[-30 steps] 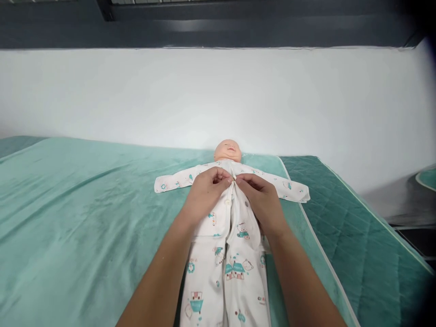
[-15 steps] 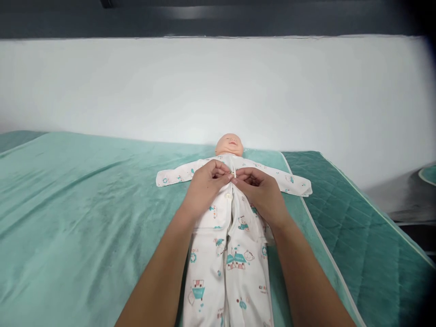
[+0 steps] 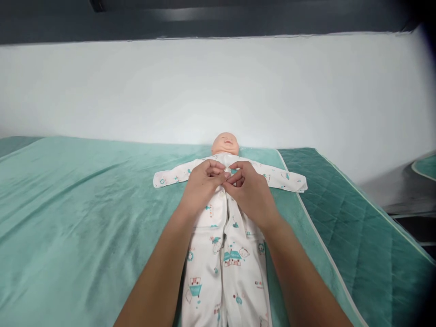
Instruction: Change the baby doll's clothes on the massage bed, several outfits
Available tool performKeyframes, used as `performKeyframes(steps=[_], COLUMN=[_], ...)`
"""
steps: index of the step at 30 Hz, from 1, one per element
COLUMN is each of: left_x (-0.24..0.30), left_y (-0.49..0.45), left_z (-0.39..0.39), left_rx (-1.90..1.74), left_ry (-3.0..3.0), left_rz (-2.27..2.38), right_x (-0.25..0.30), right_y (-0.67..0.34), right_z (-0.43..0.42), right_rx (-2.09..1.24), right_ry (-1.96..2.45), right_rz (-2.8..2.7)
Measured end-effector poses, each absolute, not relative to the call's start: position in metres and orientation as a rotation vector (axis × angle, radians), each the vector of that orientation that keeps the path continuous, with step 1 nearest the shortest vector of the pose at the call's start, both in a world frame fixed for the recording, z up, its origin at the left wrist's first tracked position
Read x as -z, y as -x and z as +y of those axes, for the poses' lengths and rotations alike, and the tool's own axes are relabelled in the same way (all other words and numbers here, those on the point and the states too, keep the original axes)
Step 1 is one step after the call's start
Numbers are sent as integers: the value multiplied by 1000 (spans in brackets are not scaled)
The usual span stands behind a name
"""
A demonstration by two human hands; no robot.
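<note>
A baby doll lies on its back, its head towards the wall and its sleeves spread to both sides. It wears a white, printed baby jacket with a front opening, over matching trousers. My left hand pinches the jacket's front edge at the chest. Close against it, my right hand pinches the other side of the opening, thumb and fingers together. A pale button shows just below my fingers. What exactly lies between the fingertips is partly hidden.
Under the doll spreads a light green sheet. A darker green quilted mat shows at the right. Behind stands a white wall, with a dark ledge above. Part of another green pad appears at the far right.
Both hands stay at the chest opening; my right fingers have shifted slightly and curl more. The strip of placket that stood up between the fingertips is now lower. The view has shifted slightly.
</note>
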State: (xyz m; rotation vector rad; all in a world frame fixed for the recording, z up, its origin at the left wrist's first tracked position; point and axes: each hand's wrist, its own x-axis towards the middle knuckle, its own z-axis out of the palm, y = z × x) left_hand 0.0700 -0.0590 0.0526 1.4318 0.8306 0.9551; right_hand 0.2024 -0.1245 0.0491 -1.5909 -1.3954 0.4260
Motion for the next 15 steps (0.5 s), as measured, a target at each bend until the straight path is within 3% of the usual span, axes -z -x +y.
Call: performKeyframes(steps=[10,15], left_x=[-63,-58], left_y=[-64,-65], left_z=[-61,-60], left_rx=[-912,-933], left_ry=[-1228,-1329], left_rz=[671,723], right_x=[-53,-49], right_y=[-200,-206], right_z=[-129,-127], right_rx=[-411,-557], right_ry=[1638,1539], right_rz=[-1539,-1446])
